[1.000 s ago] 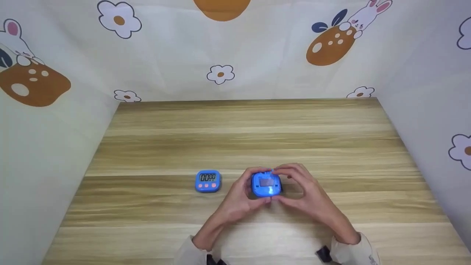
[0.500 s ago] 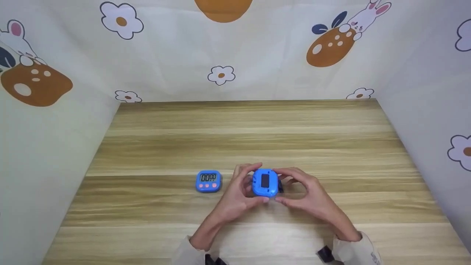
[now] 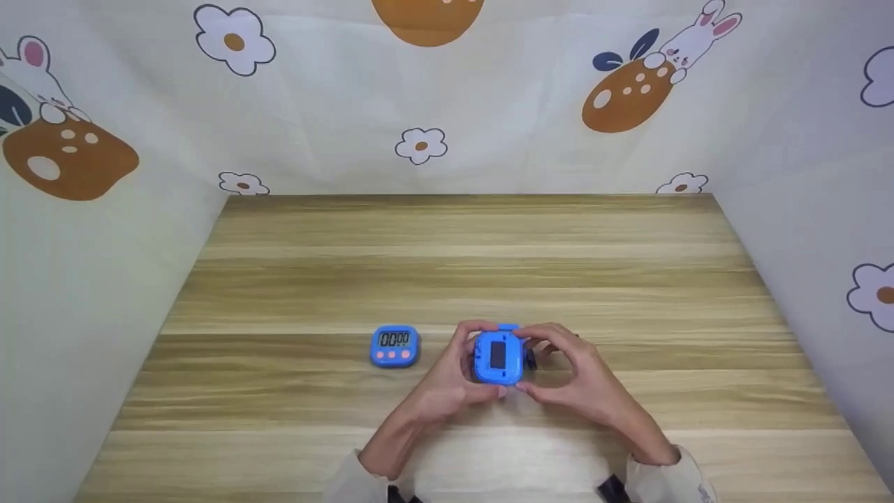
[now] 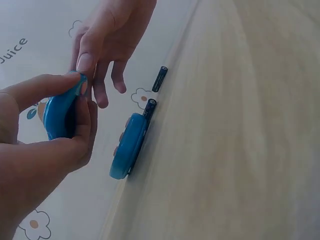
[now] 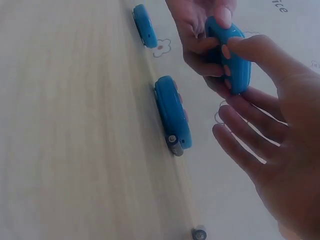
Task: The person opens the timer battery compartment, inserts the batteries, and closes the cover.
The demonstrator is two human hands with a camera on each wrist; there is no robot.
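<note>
A blue kitchen timer [image 3: 498,355] with orange buttons is held between both hands, its back with a dark rectangle facing up in the head view. The left hand [image 3: 447,381] grips it from the left, thumb along the near edge and fingers around the far side. My right hand [image 3: 583,377] pinches its right side with thumb and fingertips; in the right wrist view the thumb lies by the orange buttons of the held timer [image 5: 235,65] while the other fingers spread apart. Below the hands another blue timer [image 5: 172,112] rests on the table, mostly hidden in the head view.
A matching blue timer [image 3: 394,346] lies face up on the left, its display showing zeros. One battery [image 4: 150,107] sits beside the timer under the hands, and a second battery [image 4: 160,79] lies further off. Patterned cloth walls [image 3: 335,98] bound the wooden table [image 3: 293,279].
The held timer has turned about a quarter turn, so its dark rectangle now stands upright rather than lying sideways. Both hands shifted their fingers around it and came slightly nearer.
</note>
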